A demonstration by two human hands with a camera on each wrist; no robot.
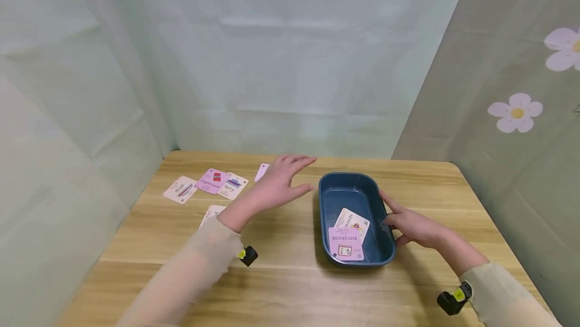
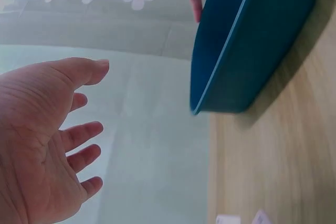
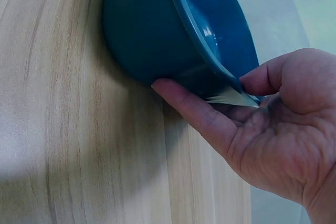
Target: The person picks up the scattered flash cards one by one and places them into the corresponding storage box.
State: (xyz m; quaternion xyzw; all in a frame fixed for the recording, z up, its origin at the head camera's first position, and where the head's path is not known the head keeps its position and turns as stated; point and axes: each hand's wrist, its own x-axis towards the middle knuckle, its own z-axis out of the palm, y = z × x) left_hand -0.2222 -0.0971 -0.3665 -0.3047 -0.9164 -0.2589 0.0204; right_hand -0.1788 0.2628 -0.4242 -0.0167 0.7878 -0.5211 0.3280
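Observation:
A dark blue plastic basin (image 1: 323, 216) stands on the wooden table. Inside it, a pink "storybook" card (image 1: 345, 236) overlaps a white card (image 1: 358, 222) whose visible letters read "space". My right hand (image 1: 417, 226) pinches the basin's right rim, thumb on the inner side and fingers along the outer wall (image 3: 157, 30). To the left of the basin, my left hand (image 1: 283, 183) is raised over the table. Its palm is bare in the left wrist view, with the fingers spread and thumb apart from them.
Toward the back left of the table (image 1: 290, 292) lie a "ship" card (image 1: 180, 189), a pink "English book" card (image 1: 210, 181) and a "ferry" card (image 1: 233, 186). My left arm partly hides another white card (image 1: 210, 213) and a pink one (image 1: 261, 171). Pale curtains (image 1: 294, 75) surround the table.

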